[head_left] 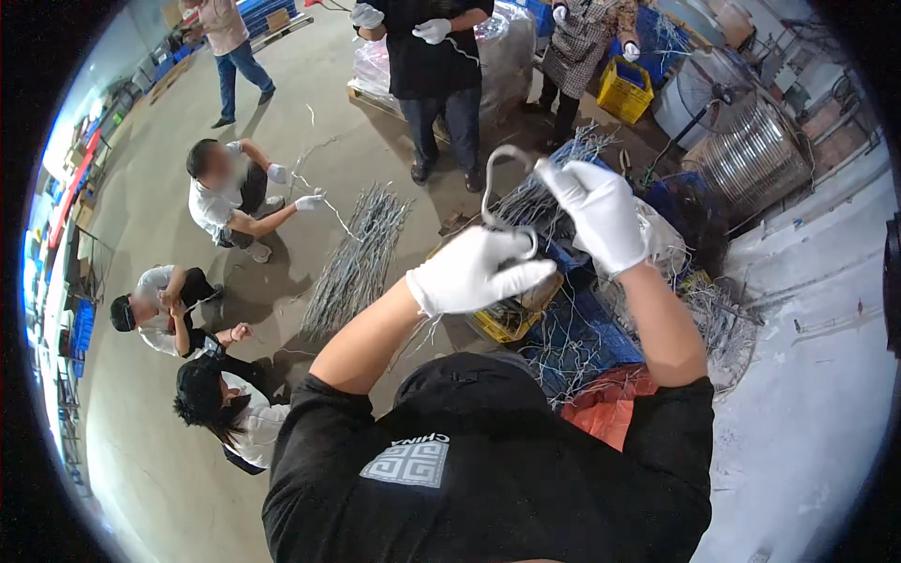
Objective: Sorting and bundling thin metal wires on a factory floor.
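Curving between left hand (pixel 481 272) and right hand (pixel 597 216), a grey cable (pixel 491 176) is clasped in each grip.

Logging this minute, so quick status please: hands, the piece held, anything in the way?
Left hand, right hand: gloved, both holding. Grey strand: bent, running between them. Yellow crate: partly hidden below left hand; nothing visibly crosses the strand.
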The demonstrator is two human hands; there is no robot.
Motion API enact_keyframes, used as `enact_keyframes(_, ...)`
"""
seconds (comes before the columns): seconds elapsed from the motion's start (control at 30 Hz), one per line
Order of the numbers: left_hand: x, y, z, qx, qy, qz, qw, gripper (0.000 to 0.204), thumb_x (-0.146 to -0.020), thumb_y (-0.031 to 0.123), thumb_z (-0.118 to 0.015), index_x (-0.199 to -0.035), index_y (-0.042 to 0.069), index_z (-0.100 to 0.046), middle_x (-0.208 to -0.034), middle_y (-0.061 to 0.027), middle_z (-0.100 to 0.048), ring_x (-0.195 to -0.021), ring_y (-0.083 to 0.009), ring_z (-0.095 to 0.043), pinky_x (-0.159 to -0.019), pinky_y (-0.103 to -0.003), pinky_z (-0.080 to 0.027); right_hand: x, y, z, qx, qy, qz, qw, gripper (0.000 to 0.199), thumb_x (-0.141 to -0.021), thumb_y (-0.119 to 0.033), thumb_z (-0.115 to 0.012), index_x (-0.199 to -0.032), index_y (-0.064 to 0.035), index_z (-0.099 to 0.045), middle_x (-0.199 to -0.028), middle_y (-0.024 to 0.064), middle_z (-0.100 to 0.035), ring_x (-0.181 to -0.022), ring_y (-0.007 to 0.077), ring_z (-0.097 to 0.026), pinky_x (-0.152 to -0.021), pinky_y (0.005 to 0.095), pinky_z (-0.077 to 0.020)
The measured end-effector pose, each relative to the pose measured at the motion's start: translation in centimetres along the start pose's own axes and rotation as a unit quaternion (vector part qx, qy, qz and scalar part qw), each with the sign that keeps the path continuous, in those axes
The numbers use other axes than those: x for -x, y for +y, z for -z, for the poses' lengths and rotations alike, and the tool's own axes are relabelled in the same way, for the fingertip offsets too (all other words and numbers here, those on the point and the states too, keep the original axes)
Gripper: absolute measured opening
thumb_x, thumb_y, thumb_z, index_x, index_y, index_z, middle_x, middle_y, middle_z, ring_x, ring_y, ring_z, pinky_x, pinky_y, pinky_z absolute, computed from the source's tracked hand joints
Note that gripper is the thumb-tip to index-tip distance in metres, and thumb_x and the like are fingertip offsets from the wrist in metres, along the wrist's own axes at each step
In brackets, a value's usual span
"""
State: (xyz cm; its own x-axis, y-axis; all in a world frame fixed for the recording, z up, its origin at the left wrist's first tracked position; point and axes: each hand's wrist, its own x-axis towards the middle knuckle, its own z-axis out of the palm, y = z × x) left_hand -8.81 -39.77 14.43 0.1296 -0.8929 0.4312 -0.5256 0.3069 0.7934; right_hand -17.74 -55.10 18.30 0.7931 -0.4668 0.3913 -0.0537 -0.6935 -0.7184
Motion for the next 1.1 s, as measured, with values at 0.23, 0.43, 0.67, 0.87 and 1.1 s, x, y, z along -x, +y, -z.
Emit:
enact_keyframes(0.23,-1.8,0.7,-3.5,-0.071,0.326,0.024,0.942,0.031,-0.084,0.02,-0.061,-0.064,0.003,-0.044,-0.057,-0.0037,-0.049,-0.05,-0.0136,-0.039,-0.049,-0.027,-0.036,0.1,-0.2,-1.4,-0.026,0.117,-0.11,0.987,0.045,-0.089,-0.035,-0.055,-0.06,-0.0008,-0.053,-0.05,0.0012,-0.044,-0.046,0.0129,-0.033,-0.045,0.027,-0.0326)
enact_keyframes(0.43,-1.7,0.9,-4.7,-0.194,0.342,0.066,0.917,0.03,-0.08,0.017,-0.064,-0.062,0.004,-0.044,-0.056,-0.0021,-0.046,-0.05,-0.0112,-0.036,-0.049,-0.025,-0.034,0.3,2.2,-3.4,-0.108,0.111,-0.099,0.983,0.042,-0.089,-0.033,-0.056,-0.061,-0.0009,-0.054,-0.05,0.0012,-0.045,-0.046,0.0128,-0.034,-0.045,0.0266,-0.0326)
enact_keyframes(0.67,1.1,2.0,-5.0,0.025,0.432,0.134,0.891,0.031,-0.084,0.016,-0.058,-0.058,0.003,-0.048,-0.051,-0.0016,-0.042,-0.045,-0.0133,-0.034,-0.046,-0.026,-0.033,-0.2,2.5,-5.2,-0.06,0.098,-0.072,0.991,0.038,-0.086,-0.028,-0.061,-0.061,-0.0001,-0.054,-0.049,0.0008,-0.045,-0.045,0.0127,-0.034,-0.045,0.0263,-0.0316)
enact_keyframes(0.87,5.6,4.8,-2.7,0.222,0.323,0.226,0.892,0.036,-0.092,0.021,-0.049,-0.062,0.001,-0.051,-0.053,0.0007,-0.043,-0.048,-0.0105,-0.033,-0.047,-0.025,-0.031,-0.8,5.4,-0.1,0.036,0.01,0.044,0.998,0.041,-0.084,-0.026,-0.064,-0.056,-0.001,-0.048,-0.047,0.001,-0.043,-0.044,0.012,-0.032,-0.043,0.0264,-0.0294)
enact_keyframes(1.1,8.7,3.0,-3.5,0.14,0.147,0.439,0.875,0.04,-0.093,0.027,-0.047,-0.064,-0.001,-0.052,-0.054,-0.0001,-0.044,-0.049,-0.0114,-0.034,-0.048,-0.026,-0.033,0.0,4.3,8.9,0.16,-0.234,0.236,0.929,0.017,-0.077,-0.01,-0.062,-0.063,-0.0018,-0.058,-0.054,0.0076,-0.052,-0.045,0.0194,-0.041,-0.046,0.0307,-0.0352)
